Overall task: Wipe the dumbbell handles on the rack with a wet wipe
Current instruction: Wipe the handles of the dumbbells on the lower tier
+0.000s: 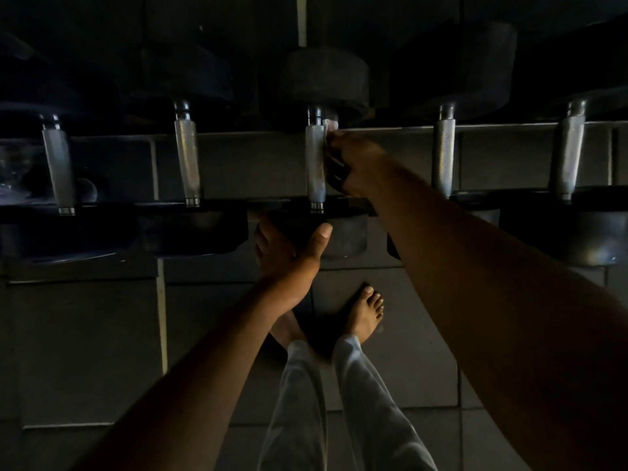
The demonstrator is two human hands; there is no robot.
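At the rack's middle slot, the right hand is pinching a crumpled white wet wipe against the knurled steel handle — upper end. The left hand is cupping the round, matte black near weight head.

No legible text — none anywhere.

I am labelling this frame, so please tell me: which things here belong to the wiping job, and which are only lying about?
For the job:
- wipe, held by the right hand against the middle handle
- left hand, holding that dumbbell's near head
- other handles, still on the rack

Only lying about:
- glass object, far left, too dim to identify
- tiled floor
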